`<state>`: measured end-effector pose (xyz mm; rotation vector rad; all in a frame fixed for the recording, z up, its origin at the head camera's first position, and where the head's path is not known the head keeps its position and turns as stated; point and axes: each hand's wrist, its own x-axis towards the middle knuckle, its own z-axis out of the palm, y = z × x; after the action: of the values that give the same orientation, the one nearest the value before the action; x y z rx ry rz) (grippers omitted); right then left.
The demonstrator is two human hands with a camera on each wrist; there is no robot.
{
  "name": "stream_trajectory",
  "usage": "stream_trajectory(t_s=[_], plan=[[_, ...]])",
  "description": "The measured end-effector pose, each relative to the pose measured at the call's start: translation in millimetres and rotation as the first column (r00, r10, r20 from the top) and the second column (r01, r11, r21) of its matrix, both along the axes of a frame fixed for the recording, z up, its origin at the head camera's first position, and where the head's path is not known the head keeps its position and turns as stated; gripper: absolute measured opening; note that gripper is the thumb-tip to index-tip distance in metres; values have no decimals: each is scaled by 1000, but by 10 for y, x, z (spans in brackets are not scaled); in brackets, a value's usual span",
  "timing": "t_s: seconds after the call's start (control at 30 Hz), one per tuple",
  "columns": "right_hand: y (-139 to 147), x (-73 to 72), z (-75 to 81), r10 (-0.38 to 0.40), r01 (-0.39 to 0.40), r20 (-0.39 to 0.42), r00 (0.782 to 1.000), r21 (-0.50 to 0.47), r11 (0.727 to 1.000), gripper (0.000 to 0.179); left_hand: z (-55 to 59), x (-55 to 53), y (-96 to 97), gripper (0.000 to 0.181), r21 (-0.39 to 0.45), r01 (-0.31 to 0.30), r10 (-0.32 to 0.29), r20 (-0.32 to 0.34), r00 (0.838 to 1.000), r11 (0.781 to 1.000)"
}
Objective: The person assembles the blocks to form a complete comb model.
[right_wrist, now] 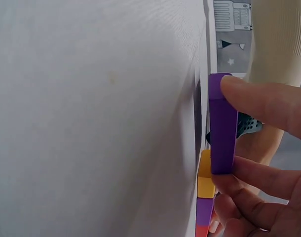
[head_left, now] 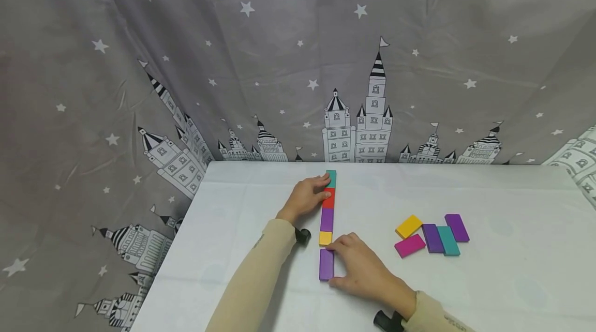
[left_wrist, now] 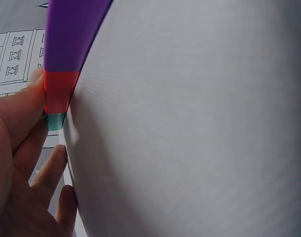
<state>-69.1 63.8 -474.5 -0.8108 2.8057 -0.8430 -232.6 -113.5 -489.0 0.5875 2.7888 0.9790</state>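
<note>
A straight row of rectangular blocks lies on the white table, running away from me: a teal block [head_left: 331, 178], a red block [head_left: 329, 198], a purple block [head_left: 327, 220] and a yellow block [head_left: 325, 239]. My left hand [head_left: 304, 197] touches the row's left side at its far end, fingertips at the teal block and thumb at the red one. In the left wrist view its other fingers extend loosely beside the row. My right hand [head_left: 363, 270] pinches another purple block [right_wrist: 223, 131] by its ends, between thumb and fingers. That block lines up with the row, a narrow gap short of the yellow one.
To the right lies a loose group of blocks: yellow [head_left: 409, 226], pink [head_left: 410, 245], purple [head_left: 433, 238], teal [head_left: 448, 241] and another purple [head_left: 457, 227]. A grey curtain [head_left: 279, 53] printed with castles and stars hangs behind the table [head_left: 512, 270] and along its left side.
</note>
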Motion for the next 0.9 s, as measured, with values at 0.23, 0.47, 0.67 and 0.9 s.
stream_trajectory(t_s=[0.23,0.47,0.67,0.9], plan=[[-28,-11,0,3,-4,21,1000,46,999,62,6,7,4,51,-5,-4,4,2,1000,1000],[-10,-1,-20,-6,6,17,1000,28,1000,64,1,8,5,51,-3,0,0,3,1000,1000],[-10,11,-24,-18,19,-30,999,29,999,58,1,9,6,50,4,-6,6,0,1000,1000],[-41,-13,1,-27,28,-24,999,33,999,55,2,2,2,51,-7,-2,2,4,1000,1000]])
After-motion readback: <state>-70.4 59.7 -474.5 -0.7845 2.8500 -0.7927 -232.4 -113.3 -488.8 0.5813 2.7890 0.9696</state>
